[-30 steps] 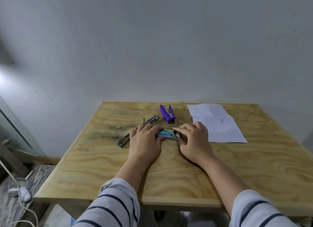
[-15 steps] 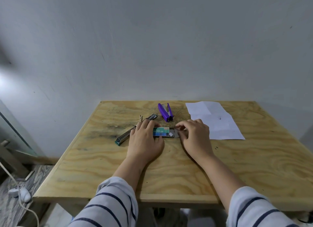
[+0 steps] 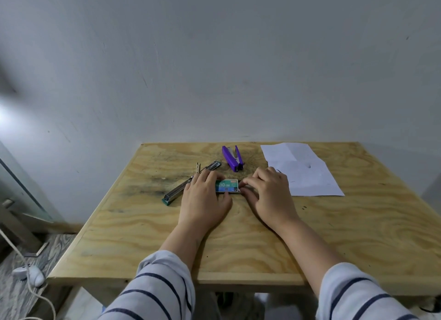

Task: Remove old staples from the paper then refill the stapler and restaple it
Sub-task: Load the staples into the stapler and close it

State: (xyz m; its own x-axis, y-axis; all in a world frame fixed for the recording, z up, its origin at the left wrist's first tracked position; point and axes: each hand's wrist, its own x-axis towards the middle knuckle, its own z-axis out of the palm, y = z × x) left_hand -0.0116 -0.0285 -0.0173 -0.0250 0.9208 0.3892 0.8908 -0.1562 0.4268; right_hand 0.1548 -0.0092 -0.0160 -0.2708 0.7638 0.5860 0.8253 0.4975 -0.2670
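- A small green-and-blue cardboard staple box (image 3: 227, 185) lies flat on a pale plywood table (image 3: 262, 248), around the middle of its far half.
- The left hand (image 3: 204, 201) rests palm-down, its fingers and thumb clasping the box's left end.
- The right hand (image 3: 269, 195) has its fingertips pinched at the box's right end.
- A purple plastic stapler (image 3: 232, 158) lies behind the box, near the far edge.
- A long metal stapler with a green end (image 3: 191, 182) lies opened out at an angle, partly under the left hand.
- White creased paper sheets (image 3: 301, 169) occupy the far right corner.
- A plain white wall (image 3: 214, 57) backs the table; a white cable (image 3: 31, 279) trails on the grey floor (image 3: 14, 293) to the left.
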